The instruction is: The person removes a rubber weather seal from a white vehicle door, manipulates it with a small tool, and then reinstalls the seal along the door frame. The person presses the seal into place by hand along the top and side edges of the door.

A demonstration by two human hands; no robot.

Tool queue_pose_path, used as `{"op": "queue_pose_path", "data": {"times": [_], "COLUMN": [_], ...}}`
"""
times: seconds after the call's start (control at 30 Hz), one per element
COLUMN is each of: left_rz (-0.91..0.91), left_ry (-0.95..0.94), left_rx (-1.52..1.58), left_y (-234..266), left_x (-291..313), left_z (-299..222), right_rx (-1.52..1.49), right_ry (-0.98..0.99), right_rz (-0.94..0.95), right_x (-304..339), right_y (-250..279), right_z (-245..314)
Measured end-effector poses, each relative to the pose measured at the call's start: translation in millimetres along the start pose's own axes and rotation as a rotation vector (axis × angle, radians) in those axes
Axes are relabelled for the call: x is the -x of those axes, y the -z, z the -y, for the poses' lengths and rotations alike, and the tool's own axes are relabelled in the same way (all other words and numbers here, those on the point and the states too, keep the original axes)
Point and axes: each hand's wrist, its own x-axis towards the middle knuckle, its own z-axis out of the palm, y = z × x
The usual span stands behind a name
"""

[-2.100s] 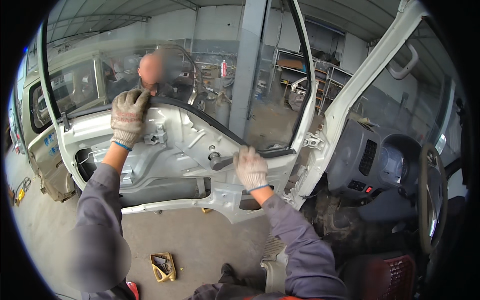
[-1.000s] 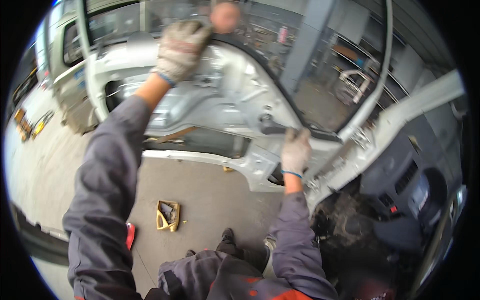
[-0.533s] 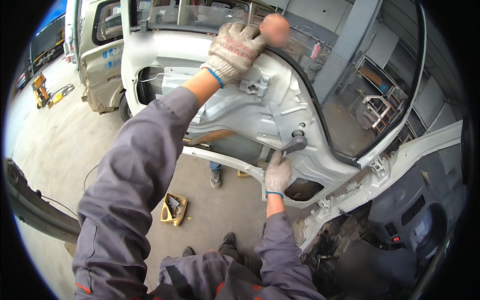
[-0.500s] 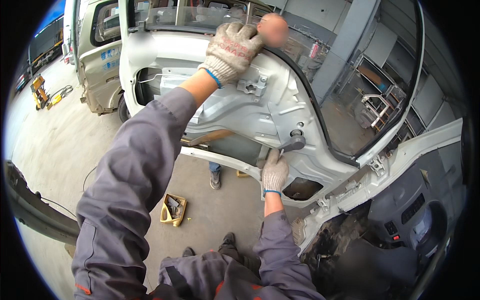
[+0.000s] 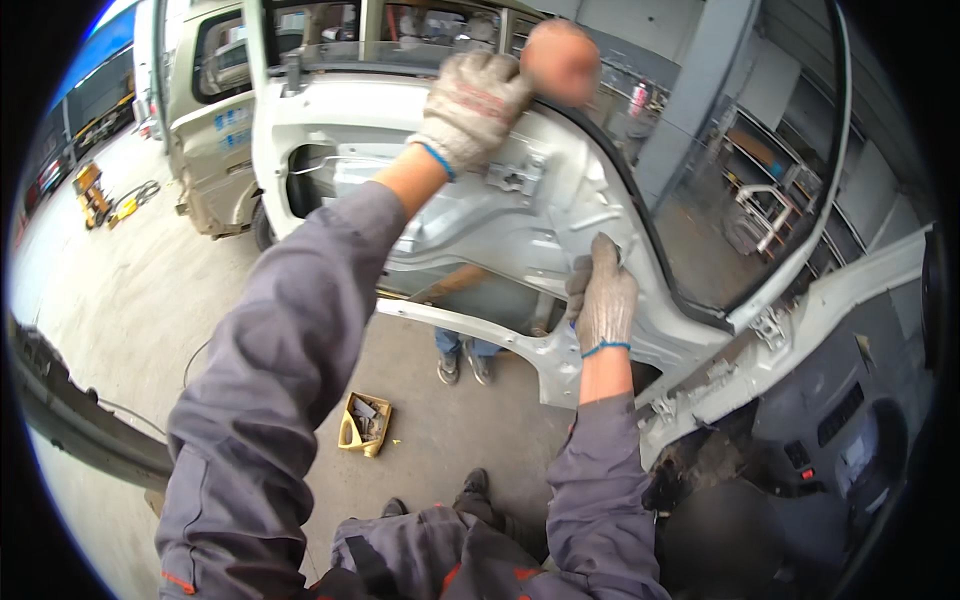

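A white car door [image 5: 460, 220] stands open before me with its inner trim off, so bare metal, holes and brackets show. My left hand [image 5: 472, 108], in a knitted work glove, is bent over the door's upper edge beside the window glass [image 5: 370, 55]; its fingertips are hidden. Lower on the door's right part, my gloved right hand [image 5: 605, 305] is closed round the window crank, which the glove covers. A large opening [image 5: 490, 298] lies left of that hand.
Another person's head [image 5: 560, 62] shows beyond the door, with their shoes [image 5: 462, 370] below it. A cut-open yellow container [image 5: 364, 425] of parts sits on the floor. The car's dashboard [image 5: 830, 400] is at right, a beige van [image 5: 215, 130] at far left.
My right hand has swung up and to the right with the crank, which was visible before. The strip of window glass above the door looks lower. My left hand stays on the edge.
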Motion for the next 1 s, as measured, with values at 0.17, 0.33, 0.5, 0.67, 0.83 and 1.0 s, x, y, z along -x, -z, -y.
{"op": "queue_pose_path", "data": {"times": [0.17,0.33,0.5,0.67,0.83,1.0], "left_rz": [0.032,0.045,0.021,-0.019,-0.037,-0.005], "left_ry": [0.025,0.004,0.001,-0.026,-0.042,-0.043], "left_rx": [-0.029,-0.028,-0.03,-0.018,-0.012,0.008], "left_y": [-0.2,1.9,-1.8,-10.6,-10.4,-6.8], "left_x": [5.5,-0.5,0.7,4.4,1.5,0.7], "left_z": [3.9,4.0,4.4,7.6,6.2,6.3], "right_rx": [1.013,1.283,1.093,1.119,1.461,1.323], "right_ry": [0.466,0.647,0.958,1.308,1.039,1.173], "right_rz": [-0.212,-0.421,-0.475,-0.215,0.02,-0.129], "right_x": [-14.6,-18.8,-42.5,-12.6,-57.9,-47.8], "right_y": [26.5,41.2,90.8,60.8,41.4,50.2], "right_z": [-3.4,32.2,27.1,4.9,-4.3,-2.4]}}
